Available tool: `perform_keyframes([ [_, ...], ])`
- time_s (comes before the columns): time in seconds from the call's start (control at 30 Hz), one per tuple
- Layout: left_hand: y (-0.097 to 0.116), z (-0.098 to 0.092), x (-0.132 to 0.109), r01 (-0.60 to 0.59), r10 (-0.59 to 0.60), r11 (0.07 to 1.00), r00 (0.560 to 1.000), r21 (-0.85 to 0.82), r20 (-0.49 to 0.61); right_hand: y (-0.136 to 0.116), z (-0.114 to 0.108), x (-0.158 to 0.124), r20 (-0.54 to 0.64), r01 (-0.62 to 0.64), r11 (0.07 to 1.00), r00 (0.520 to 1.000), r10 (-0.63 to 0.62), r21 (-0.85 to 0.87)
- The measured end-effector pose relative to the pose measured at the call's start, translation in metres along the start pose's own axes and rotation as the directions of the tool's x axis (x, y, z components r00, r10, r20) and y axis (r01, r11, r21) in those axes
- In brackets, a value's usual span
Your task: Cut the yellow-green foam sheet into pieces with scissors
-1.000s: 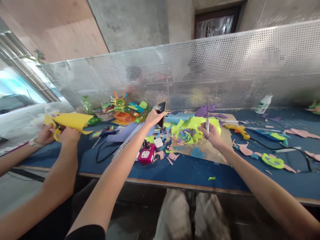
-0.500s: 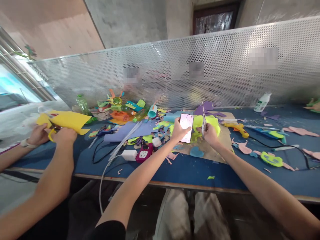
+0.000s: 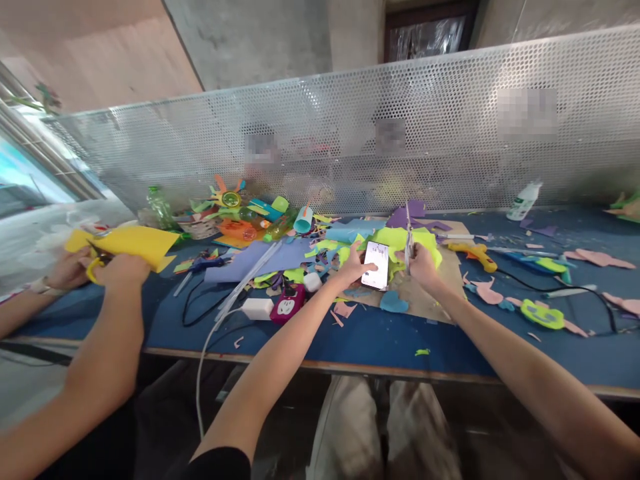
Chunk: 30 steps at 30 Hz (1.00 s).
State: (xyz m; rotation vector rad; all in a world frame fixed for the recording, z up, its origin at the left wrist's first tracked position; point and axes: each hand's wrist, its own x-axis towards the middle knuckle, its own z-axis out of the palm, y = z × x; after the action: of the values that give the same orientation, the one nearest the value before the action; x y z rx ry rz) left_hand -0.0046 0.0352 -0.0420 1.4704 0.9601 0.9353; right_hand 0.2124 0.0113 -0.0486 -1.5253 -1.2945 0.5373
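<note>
My left hand (image 3: 354, 268) grips a phone (image 3: 377, 265) with a lit white screen, held just above the scrap pile in the middle of the blue table (image 3: 380, 340). My right hand (image 3: 424, 262) is closed round a pair of scissors (image 3: 409, 239) whose blades point up. Both hands hover over lime-yellow foam scraps (image 3: 400, 240) on a brown cardboard sheet (image 3: 425, 303). A blue foam heart (image 3: 393, 303) lies on the cardboard near the phone.
At the left a co-worker's hands (image 3: 117, 270) cut a yellow foam sheet (image 3: 133, 241) with yellow scissors. A white charger (image 3: 256, 309), magenta plug (image 3: 285, 307), glue gun (image 3: 473, 254), white bottle (image 3: 521, 200) and foam cut-outs litter the table. A perforated metal screen (image 3: 350, 140) backs it.
My left hand picked the phone up from the far left of the pile, turned its lit screen toward me and brought it down beside my right hand. A white cable trailed after it.
</note>
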Motion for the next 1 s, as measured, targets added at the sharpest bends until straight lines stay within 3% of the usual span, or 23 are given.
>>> perform_keyframes([
  [0.17,0.001,0.000,-0.003,-0.018,0.021,0.981,1.000,0.193,-0.011,0.002,-0.010,0.006,-0.080,-0.012,1.000,0.997,0.010,-0.027],
  [0.5,0.008,0.001,-0.009,-0.107,0.098,0.955,0.994,0.277,0.047,-0.005,-0.012,0.002,-0.109,0.055,0.998,0.992,-0.059,-0.035],
  [1.0,0.004,0.005,-0.001,0.004,-0.004,1.000,1.000,-0.023,-0.011,-0.001,-0.015,0.003,-0.098,0.066,0.996,0.993,-0.071,-0.052],
])
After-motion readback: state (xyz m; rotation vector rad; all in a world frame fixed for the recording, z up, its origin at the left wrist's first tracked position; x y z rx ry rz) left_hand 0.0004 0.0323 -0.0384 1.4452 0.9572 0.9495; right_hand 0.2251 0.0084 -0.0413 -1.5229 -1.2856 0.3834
